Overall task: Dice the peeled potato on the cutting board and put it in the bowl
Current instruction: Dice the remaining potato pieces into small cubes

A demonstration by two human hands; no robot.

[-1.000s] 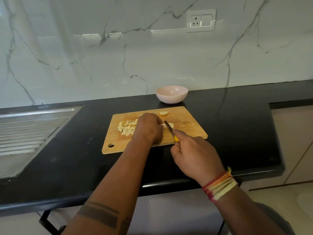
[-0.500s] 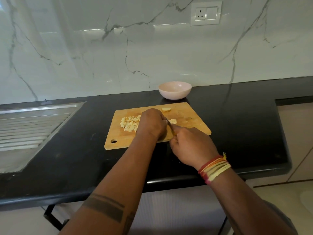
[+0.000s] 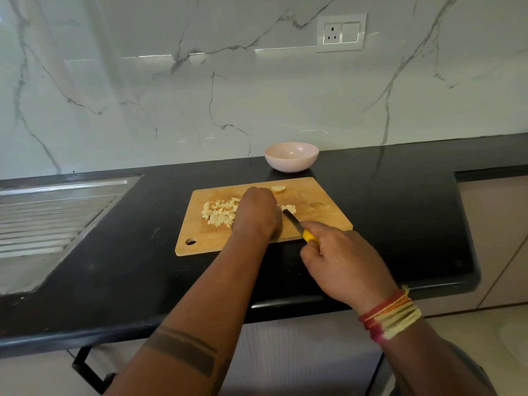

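**Head view: dicing under way, bowl not yet filled**

Head camera looks down on a long black stone countertop (image 3: 385, 224) below a white veined marble backsplash (image 3: 228, 95). A ribbed steel draining board (image 3: 51, 221) lies at far left.

Rectangular wooden cutting board (image 3: 323, 218) sits mid-counter, hanging hole at its near left corner. Pale pink round bowl (image 3: 291, 157) stands just behind the board; nothing shows inside it.

Left hand (image 3: 257, 215) is curled knuckles-up on the board, apparently pinning the piece being cut; what lies under it is hidden. Right hand (image 3: 343, 264) grips the yellow-handled knife (image 3: 298, 227), blade angled in beside the left fingers.

Heap of pale diced potato cubes (image 3: 218, 212) lies left of the left hand. A few more cut bits (image 3: 289, 208) lie by the blade tip. One uncut potato end piece (image 3: 278, 189) rests near the board's far edge.

Judgement: mid-dicing. Next calls for short, controlled cuts close to the fingertips, then dicing the end piece, then moving everything to the bowl.

Writing: none readable. White wall socket and switch plate (image 3: 341, 32) carries no legible marking.
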